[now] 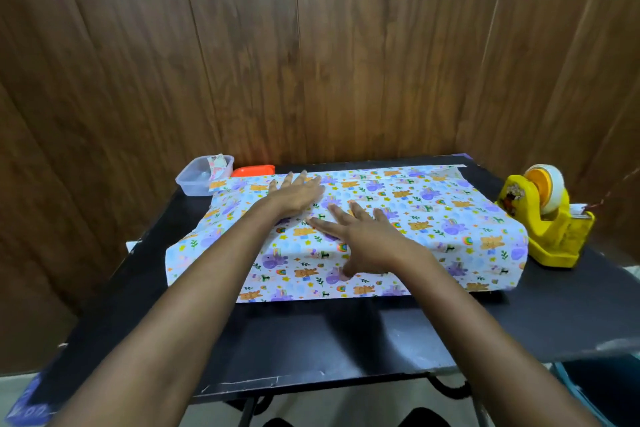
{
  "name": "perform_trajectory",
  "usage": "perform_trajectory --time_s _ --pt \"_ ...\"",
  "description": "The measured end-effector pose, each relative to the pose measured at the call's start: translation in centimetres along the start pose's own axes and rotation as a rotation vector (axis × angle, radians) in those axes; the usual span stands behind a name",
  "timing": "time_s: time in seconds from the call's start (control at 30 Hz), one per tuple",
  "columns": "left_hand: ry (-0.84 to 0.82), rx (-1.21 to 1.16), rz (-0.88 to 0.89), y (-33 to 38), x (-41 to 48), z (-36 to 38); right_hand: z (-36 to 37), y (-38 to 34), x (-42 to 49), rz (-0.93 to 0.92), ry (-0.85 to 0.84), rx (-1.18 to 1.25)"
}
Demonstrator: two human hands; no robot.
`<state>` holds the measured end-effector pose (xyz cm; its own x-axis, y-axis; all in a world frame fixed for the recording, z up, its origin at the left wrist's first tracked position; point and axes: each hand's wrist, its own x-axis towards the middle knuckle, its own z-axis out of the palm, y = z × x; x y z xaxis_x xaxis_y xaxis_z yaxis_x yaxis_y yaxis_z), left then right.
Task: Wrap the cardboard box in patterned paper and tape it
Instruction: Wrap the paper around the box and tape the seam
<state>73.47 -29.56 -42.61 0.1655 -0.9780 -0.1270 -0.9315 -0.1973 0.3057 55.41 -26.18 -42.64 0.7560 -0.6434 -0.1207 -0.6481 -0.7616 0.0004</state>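
Note:
The patterned paper (433,218), white with bears and purple animals, lies draped over the box in the middle of the black table (311,340). The cardboard box itself is hidden under the paper. My left hand (298,192) presses flat on the paper's far left part, fingers straight and spread. Nearer to me, my right hand (360,236) lies flat on top with spread fingers, its thumb down over the front face. A yellow tape dispenser (547,218) with a tape roll stands at the paper's right end.
A clear plastic tub (201,177) with a paper scrap in it and an orange lid (252,170) sit at the table's back left. A wood-panelled wall stands right behind the table. Bare black tabletop stretches in front of the paper.

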Motion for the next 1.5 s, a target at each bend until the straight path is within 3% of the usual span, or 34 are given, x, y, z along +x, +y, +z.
perform_trajectory --time_s 0.23,0.33,0.4,0.47,0.6,0.7,0.87,1.1,1.27,1.37,1.5 --pt "0.028 0.048 -0.023 0.7 -0.1 0.1 0.0 0.7 0.0 -0.042 0.036 -0.033" --pt "0.033 0.084 -0.019 0.8 -0.2 0.1 -2.2 2.6 -0.6 -0.059 0.002 0.403" --pt "0.049 0.135 -0.018 0.9 -0.1 0.2 -3.4 4.8 1.0 0.035 0.197 0.625" --pt "0.068 0.162 -0.012 0.8 0.1 0.4 -3.7 6.9 3.9 0.148 0.357 0.482" --pt "0.078 0.206 0.000 0.7 0.0 0.7 -3.9 8.6 8.1 0.142 0.190 0.273" --pt "0.078 0.224 0.008 0.7 0.2 0.7 -4.9 9.3 9.5 0.077 0.196 0.203" --pt "0.076 0.224 0.034 0.0 1.2 0.2 -5.4 9.3 11.0 -0.031 0.160 0.245" --pt "0.322 0.387 0.170 -0.6 3.7 -2.5 -5.5 9.9 12.2 -0.021 0.181 0.359" --pt "0.444 0.417 0.153 0.0 3.6 -2.7 -5.5 10.2 14.1 0.065 0.271 0.226" --pt "0.369 0.329 0.244 2.1 -0.1 -1.4 -5.9 10.5 14.8 0.104 0.317 0.176" --pt "0.037 0.153 0.308 3.5 -3.9 0.3 -6.3 10.6 15.1 0.133 0.309 0.166"
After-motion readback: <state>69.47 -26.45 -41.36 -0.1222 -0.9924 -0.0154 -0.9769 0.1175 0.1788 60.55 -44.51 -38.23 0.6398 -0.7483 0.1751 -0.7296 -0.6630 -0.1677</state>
